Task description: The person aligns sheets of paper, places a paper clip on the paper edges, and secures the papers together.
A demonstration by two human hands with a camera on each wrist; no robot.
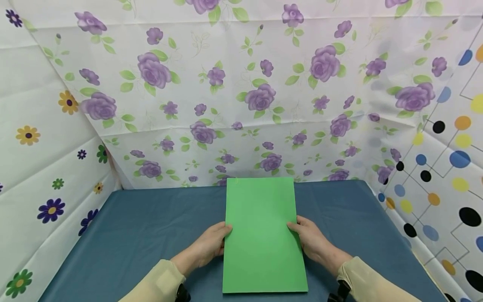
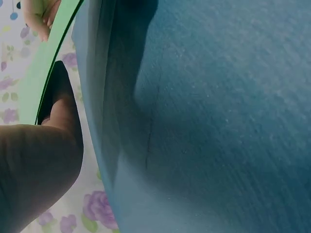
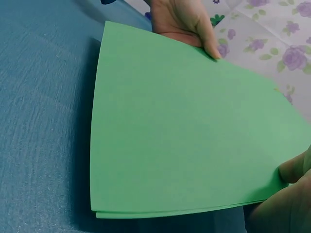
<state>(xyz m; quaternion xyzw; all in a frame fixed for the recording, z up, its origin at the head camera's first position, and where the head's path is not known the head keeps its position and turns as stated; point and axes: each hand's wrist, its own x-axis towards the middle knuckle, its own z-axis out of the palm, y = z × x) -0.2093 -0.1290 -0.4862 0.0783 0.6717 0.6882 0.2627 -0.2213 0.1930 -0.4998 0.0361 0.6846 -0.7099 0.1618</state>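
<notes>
A flat, rectangular piece of green card or paper [image 1: 262,239] is held upright-long in front of the person, raised off the cloth. At its lower edge in the right wrist view, the green card [image 3: 184,131] shows two thin layers; whether it is folded or stacked I cannot tell. On its left edge the left hand [image 1: 209,245] grips with the thumb on top and fingers beneath. The right hand [image 1: 315,241] pinches the opposite edge the same way, its thumb [image 3: 294,170] lying on the green face. The fingers under the card are mostly hidden in the head view.
Dark blue cloth [image 1: 158,222] covers the table under the hands. Behind stands a white sheet with purple roses [image 1: 203,132]. A flower-patterned sheet [image 1: 28,167] borders the left side, and a sheet with coloured dots [image 1: 445,184] borders the right.
</notes>
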